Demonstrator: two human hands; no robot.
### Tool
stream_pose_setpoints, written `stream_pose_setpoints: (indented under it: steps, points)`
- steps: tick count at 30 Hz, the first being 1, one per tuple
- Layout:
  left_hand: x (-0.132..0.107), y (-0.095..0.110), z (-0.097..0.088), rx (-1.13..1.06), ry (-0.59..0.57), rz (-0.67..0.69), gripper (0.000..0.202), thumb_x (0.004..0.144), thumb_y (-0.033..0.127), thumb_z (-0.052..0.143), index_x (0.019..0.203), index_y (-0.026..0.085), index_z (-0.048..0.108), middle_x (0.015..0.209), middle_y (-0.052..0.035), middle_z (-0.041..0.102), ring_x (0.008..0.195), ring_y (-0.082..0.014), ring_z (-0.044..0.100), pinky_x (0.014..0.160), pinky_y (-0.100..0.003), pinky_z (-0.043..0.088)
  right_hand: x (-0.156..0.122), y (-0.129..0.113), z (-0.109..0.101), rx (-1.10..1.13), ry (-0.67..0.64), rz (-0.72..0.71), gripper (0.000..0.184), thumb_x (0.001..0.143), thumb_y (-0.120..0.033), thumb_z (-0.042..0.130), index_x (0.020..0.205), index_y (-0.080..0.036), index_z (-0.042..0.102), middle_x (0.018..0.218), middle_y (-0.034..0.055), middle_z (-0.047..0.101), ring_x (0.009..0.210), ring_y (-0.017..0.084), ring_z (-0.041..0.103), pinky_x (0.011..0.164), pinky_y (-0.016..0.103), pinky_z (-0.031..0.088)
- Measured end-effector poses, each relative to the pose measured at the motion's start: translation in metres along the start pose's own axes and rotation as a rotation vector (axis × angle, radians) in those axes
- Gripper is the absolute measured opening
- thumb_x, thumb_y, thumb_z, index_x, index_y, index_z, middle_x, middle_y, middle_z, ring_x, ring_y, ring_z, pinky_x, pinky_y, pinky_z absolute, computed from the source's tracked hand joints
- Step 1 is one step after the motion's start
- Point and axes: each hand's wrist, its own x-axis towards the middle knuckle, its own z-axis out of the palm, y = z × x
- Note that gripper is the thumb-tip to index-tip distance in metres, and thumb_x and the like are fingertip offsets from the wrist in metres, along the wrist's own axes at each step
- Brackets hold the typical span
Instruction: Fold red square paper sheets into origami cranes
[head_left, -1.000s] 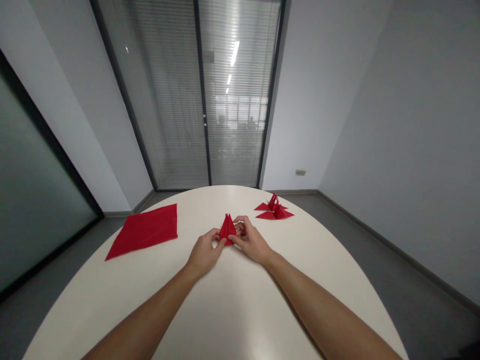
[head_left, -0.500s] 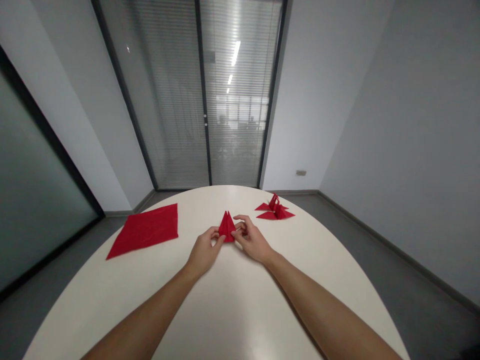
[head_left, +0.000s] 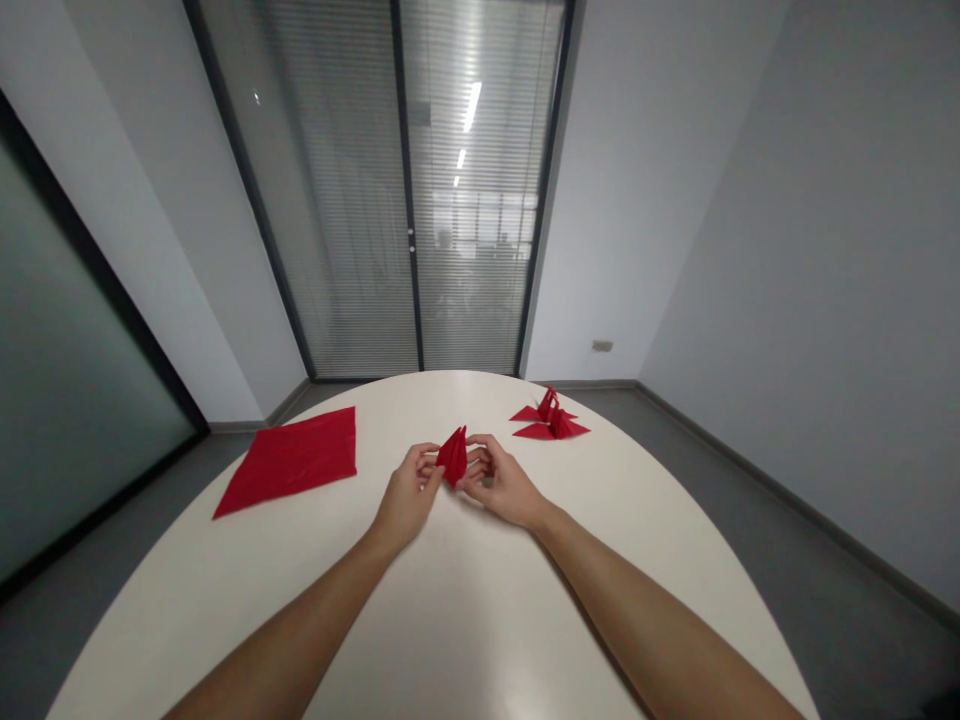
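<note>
A small folded red napkin (head_left: pixel 453 455) stands between my two hands near the middle of the white round table (head_left: pixel 465 610). My left hand (head_left: pixel 406 497) pinches its left side with curled fingers. My right hand (head_left: pixel 501 483) grips its right side, fingers bent round it. The napkin is lifted a little off the tabletop and looks bunched into a narrow shape.
A flat unfolded red napkin (head_left: pixel 294 458) lies on the table's left part. A finished folded red napkin figure (head_left: pixel 550 420) sits at the far right. Beyond the table are glass doors with blinds (head_left: pixel 405 190) and grey walls.
The folded napkin was a pointed triangle standing on the table; now both hands have squeezed it narrower and raised it slightly. The hands moved a bit away from me.
</note>
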Motion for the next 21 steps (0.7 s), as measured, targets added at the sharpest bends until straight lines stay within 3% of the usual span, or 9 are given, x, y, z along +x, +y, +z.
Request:
stream_pose_setpoints:
  steps: [5,15,21]
  points:
    - [-0.001,0.001,0.001,-0.027,-0.007,-0.008,0.026,0.084,0.037,0.062,0.101,0.02,0.053,0.095,-0.0067,0.071,0.085,-0.0181,0.069,0.076,-0.03,0.054,0.0,0.002,0.0,-0.028,0.028,0.034,0.064,0.075,-0.026,0.078,0.129,-0.023,0.044,0.102,0.0049,0.068,0.079,0.017,0.068,0.074,0.033,0.055]
    - [-0.007,0.022,0.002,0.009,-0.092,-0.005,0.019,0.085,0.03,0.057,0.1,0.018,0.061,0.105,-0.0096,0.071,0.099,-0.0209,0.068,0.081,-0.031,0.056,0.0,-0.002,-0.002,-0.169,0.09,0.082,0.06,0.079,-0.032,0.077,0.13,-0.022,0.047,0.079,-0.0023,0.066,0.072,0.016,0.062,0.074,0.033,0.051]
    - [-0.01,0.026,0.001,-0.04,-0.165,0.002,0.027,0.081,0.026,0.061,0.106,0.019,0.058,0.118,-0.0125,0.067,0.102,-0.0218,0.068,0.081,-0.033,0.057,0.001,-0.001,-0.003,-0.142,0.059,0.049,0.039,0.08,-0.03,0.075,0.115,-0.02,0.06,0.099,0.0037,0.071,0.087,0.019,0.065,0.081,0.033,0.05]
